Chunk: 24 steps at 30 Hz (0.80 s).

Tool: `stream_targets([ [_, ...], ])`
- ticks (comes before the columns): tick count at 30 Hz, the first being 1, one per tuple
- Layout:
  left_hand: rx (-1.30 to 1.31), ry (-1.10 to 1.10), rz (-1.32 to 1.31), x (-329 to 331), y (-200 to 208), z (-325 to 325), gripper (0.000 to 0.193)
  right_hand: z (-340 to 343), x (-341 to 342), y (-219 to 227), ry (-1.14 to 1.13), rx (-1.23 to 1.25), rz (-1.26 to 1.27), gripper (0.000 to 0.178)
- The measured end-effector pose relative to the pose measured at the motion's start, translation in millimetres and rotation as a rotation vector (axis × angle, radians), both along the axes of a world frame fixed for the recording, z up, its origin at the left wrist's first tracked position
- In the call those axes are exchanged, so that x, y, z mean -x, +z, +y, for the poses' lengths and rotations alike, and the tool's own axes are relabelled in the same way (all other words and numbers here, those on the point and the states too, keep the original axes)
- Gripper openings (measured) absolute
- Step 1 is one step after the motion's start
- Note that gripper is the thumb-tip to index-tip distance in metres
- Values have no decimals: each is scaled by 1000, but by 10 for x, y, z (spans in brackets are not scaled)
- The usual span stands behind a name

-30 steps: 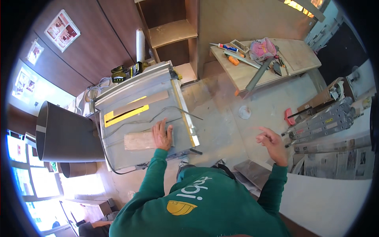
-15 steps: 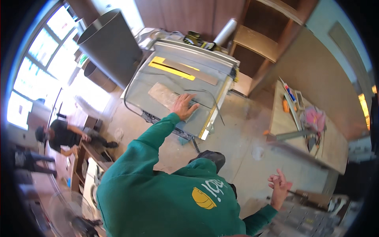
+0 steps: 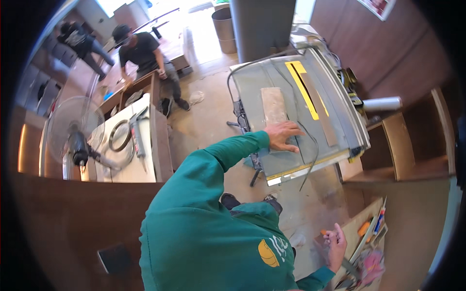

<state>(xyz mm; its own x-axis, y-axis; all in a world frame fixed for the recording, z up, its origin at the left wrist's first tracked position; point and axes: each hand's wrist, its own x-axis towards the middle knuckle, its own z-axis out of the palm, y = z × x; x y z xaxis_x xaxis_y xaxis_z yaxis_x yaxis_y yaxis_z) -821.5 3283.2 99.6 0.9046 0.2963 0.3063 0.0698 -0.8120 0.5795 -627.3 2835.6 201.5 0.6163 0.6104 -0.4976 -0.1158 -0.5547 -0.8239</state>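
My left hand [image 3: 284,136] lies on the grey top of a table saw [image 3: 257,72], fingers spread and palm down. It rests by the near end of a pale, flat, oblong piece [image 3: 274,104], whose material I cannot make out. A thin dark cord [image 3: 314,160] loops past my fingertips. Beyond it a narrow brown strip of board [image 3: 318,106] lies partly over the saw's yellow insert [image 3: 302,89]. My right hand [image 3: 336,247] is held up at the lower right, fingers loosely bent and apart, with nothing visible in it.
A workbench [image 3: 352,228] at the lower right holds tools and a pink bundle [image 3: 371,266]. Open shelving [image 3: 412,140] stands right of the saw. At left are a fan [image 3: 75,131] and a caulking gun [image 3: 137,138] on a counter. A co-worker [image 3: 145,58] sits beyond it.
My view has swung left, bringing the fan and counter further in. My left hand stays spread on the saw top; my right hand stays raised, its fingers slightly more bent.
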Motion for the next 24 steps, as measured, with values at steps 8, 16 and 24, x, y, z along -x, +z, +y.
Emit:
stream_targets([
  [8, 275, 272, 36, -161, 142, -71, 80, 191, -659, -229, 296, 77, 21, 49],
  [16, 170, 557, 46, -488, -37, -268, 65, 778, -900, -210, 543, 114, 94, 49],
  [24, 50, 747, 43, -749, -179, -404, 52, 1247, -1414, -398, 818, 7, 55, 49],
])
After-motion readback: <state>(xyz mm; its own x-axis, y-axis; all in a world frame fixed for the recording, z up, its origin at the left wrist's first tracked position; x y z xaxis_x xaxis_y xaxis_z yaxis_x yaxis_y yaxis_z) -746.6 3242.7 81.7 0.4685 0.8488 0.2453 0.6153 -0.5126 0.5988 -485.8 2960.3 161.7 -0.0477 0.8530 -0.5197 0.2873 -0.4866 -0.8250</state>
